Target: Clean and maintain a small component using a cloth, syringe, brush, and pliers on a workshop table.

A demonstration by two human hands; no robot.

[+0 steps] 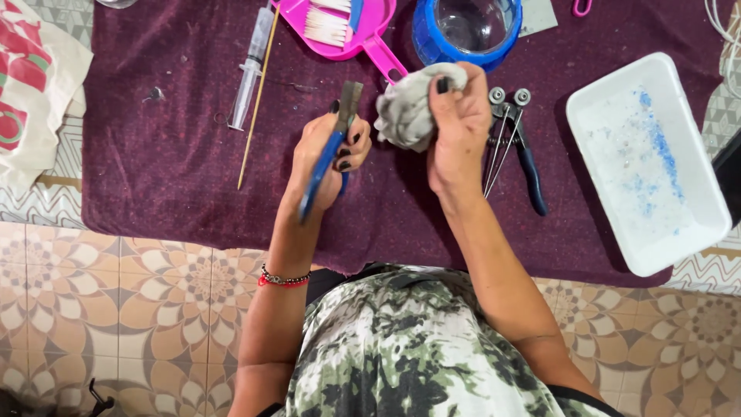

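Purple mat (170, 154) over tiled floor; white tray (617, 93) far right. My right hand (455, 131) clenches a grey rag (405, 112) just beside the blue-handled pliers (328, 158) gripped in my left hand (328, 150). Risk: rag snags the metal tip, loosening my hold.

The left hand (328, 150) holds blue-handled pliers (333, 143) with the flat metal tip pointing up. The right hand (455, 127) squeezes a crumpled grey rag (409, 108) just beside that tip. On the purple cloth (170, 154) lie a syringe (251, 66), a thin stick (255, 100), a pink dustpan (351, 31), another tool (517, 147) and a white tray (648, 162).
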